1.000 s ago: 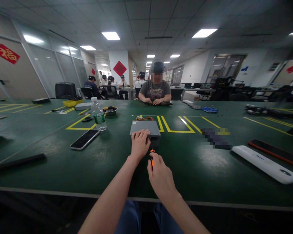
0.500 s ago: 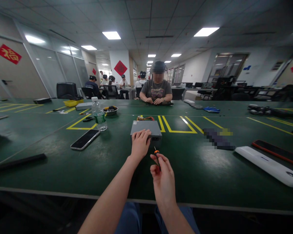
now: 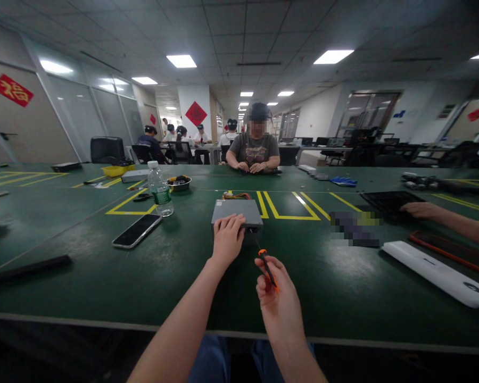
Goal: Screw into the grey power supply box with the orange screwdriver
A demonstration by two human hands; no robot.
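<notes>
A grey metal computer power supply (image 3: 232, 207) lies on the green table in front of me, a bundle of coloured wires at its far side. My left hand (image 3: 228, 234) grips its near left part, fingers over the top and thumb at the front beside the socket. In my right hand (image 3: 277, 284) is a small black and orange screwdriver (image 3: 268, 268), held between thumb and fingers. Its thin shaft points up and left toward the near face of the power supply. Whether the tip touches the metal I cannot tell.
Left of the power supply are a phone (image 3: 137, 231), a water bottle (image 3: 160, 191) and a metal bowl (image 3: 179, 183). On the right lie a long white device (image 3: 435, 274) and a dark panel (image 3: 395, 204) under another person's hand (image 3: 423, 210). A co-worker (image 3: 256, 146) sits opposite.
My right hand has moved slightly right and down with the screwdriver, now showing more of its handle. Another person's hand with a dark panel has come in from the right. My left hand stays put.
</notes>
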